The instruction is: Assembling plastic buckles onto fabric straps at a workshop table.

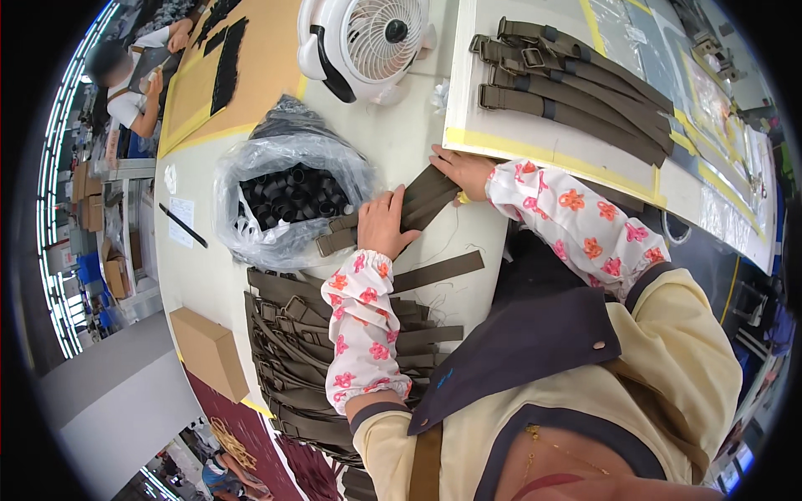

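Two bare hands in white flowered sleeves work over a brown webbing strap [430, 199], folded in layers on the white table [393, 125], just in from its near edge. The left hand [383, 221] lies palm down across it, thumb spread wide, the buckle end poking out beyond; the right hand [464, 171] has its fingers stretched along the far end, beside the corner of a raised white board [464, 96]. I cannot tell whether either hand grips or merely presses. Left of the strap, a clear plastic bag [227, 196] gapes around black loops [296, 199]. Toward the near edge lies a heap of buckled straps [288, 342], with a cardboard box [205, 351] by the table's left edge. More straps [576, 92] lie bundled on the board, its border marked with yellow tape [543, 159]. A white fan [376, 42] stands at the board's left edge.
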A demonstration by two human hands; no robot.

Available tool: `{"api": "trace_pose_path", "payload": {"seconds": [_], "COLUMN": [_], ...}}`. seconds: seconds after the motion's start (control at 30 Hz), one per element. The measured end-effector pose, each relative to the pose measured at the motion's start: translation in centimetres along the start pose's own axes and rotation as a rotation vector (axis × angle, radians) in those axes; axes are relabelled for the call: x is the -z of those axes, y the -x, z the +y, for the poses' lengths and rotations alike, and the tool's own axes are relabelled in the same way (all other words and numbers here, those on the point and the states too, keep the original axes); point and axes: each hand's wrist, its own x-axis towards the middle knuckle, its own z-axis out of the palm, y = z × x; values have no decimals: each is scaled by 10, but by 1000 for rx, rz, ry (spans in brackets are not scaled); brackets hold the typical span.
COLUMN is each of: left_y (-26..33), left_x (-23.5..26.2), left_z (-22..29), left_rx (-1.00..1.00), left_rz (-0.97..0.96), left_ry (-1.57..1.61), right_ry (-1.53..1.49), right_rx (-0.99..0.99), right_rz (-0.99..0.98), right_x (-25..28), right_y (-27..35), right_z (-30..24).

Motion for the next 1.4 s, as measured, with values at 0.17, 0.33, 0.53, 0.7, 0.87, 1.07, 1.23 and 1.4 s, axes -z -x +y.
{"api": "trace_pose_path", "payload": {"seconds": [0.17,0.33,0.53,0.7,0.87,1.07,1.23,1.4], "left_y": [-6,-7,6,20,-43,-141,-184,-189], "left_x": [-6,-9,38,120,167,160,59,10], "left_z": [2,-4,-26,-9,55,142,198,205], "left_rx": [248,242,177,180,123,-160,-206,-108], "left_rz": [-303,-294,-471,-456,-248,805,514,393], "left_ry": [14,59,567,955,645,-240,-127,65], "right_ry": [-26,161,153,142,320,655,592,251], "right_rx": [-82,95,306,500,419,279,82,-112], "right_rz": [-199,-131,67,309,583,808,550,262], "right_x": [16,8,46,142,228,277,220,144], "right_y": [-20,-19,-10,1,40,111,182,221], "right_z": [-14,-13,-63,-101,-50,44,148,200]}}
